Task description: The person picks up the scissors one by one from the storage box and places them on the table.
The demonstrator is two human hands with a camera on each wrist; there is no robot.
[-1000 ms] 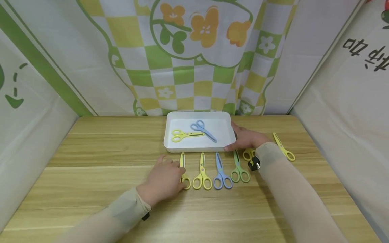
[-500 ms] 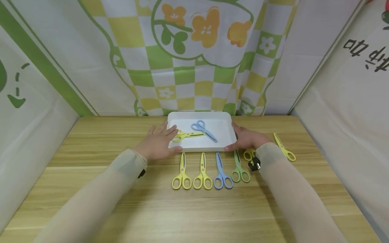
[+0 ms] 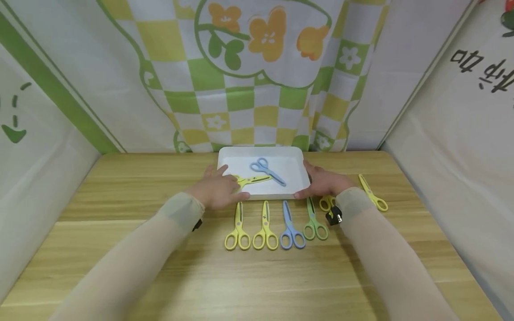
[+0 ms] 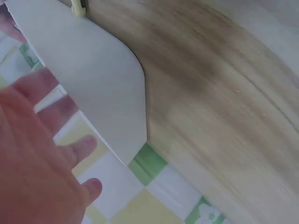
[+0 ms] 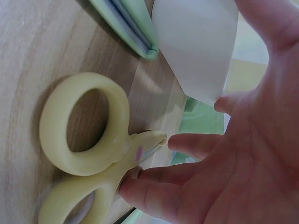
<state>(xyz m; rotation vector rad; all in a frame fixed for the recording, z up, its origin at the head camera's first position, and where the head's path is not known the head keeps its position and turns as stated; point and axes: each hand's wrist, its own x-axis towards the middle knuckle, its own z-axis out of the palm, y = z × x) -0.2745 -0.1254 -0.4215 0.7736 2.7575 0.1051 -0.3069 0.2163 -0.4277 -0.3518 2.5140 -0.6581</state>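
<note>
A white tray (image 3: pixel 287 162) stands at the back middle of the table in the head view. Inside it lie blue scissors (image 3: pixel 267 170) and yellow scissors (image 3: pixel 255 179), whose handles are partly hidden. My right hand (image 3: pixel 324 182) holds the tray's right end, its thumb along the front wall and index finger at the far corner. In the right wrist view, the other fingers are stretched out past yellow scissors (image 5: pixel 117 116). My left hand (image 3: pixel 218 189) reaches over the tray's left end, fingers loosely spread and thumb by the front rim. In the left wrist view, those fingers (image 4: pixel 58 114) pinch nothing.
In front of the tray lie two pairs of yellow scissors (image 3: pixel 238 229) side by side, then blue scissors (image 3: pixel 291 228) and green scissors (image 3: pixel 314 222). More yellow scissors (image 3: pixel 372 193) lie at the right. A checked curtain (image 3: pixel 253 98) hangs behind the table (image 3: pixel 257 281).
My left hand has left the leftmost yellow scissors, gone up to the tray's left end and slid a little right over it. My right hand stays at the tray.
</note>
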